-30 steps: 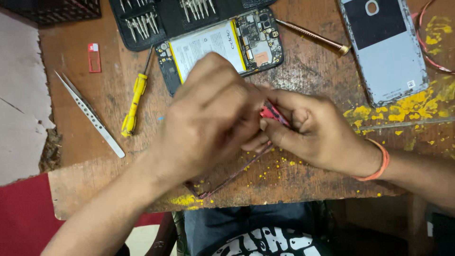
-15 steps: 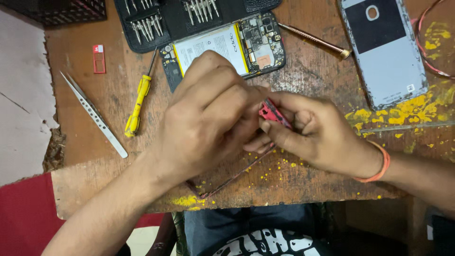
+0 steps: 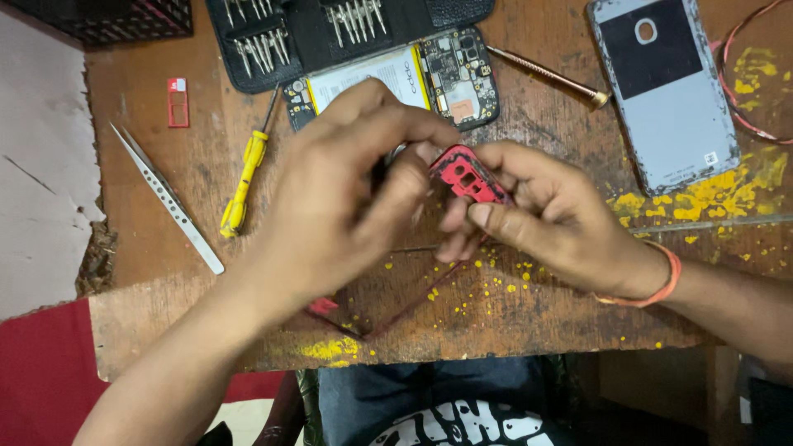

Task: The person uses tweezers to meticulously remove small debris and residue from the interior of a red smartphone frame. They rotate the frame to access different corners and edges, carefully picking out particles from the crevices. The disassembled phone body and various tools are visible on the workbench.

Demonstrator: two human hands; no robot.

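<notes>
While I grip the red phone frame [image 3: 467,175] between both hands above the middle of the table [image 3: 537,107], my right hand [image 3: 552,216] pinches its upper corner with thumb and fingers clamped on the plastic. My left hand [image 3: 343,198] curls over the frame's other side, fingers bent down and closed against it, so the two hands meet almost knuckle to knuckle. Thin red rails of the frame run out below my left palm toward the table's near edge, over yellow specks of paint.

Just beyond my left hand, toward the far edge, lies an opened phone body [image 3: 413,76] with its battery and circuit board showing, partly hidden by my fingers. Touching it at the far edge is a black screwdriver bit case [image 3: 330,33], folded open with rows of metal bits. Left of my left hand a yellow-handled screwdriver [image 3: 244,183] lies tilted, and farther left metal tweezers [image 3: 168,198] point toward the near left corner. A small red SIM tray [image 3: 177,102] sits by the far left corner. Near the right edge a grey phone back cover [image 3: 665,91] lies flat, inside up, and a brown-handled tool [image 3: 549,77] lies slanted between it and the phone body.
</notes>
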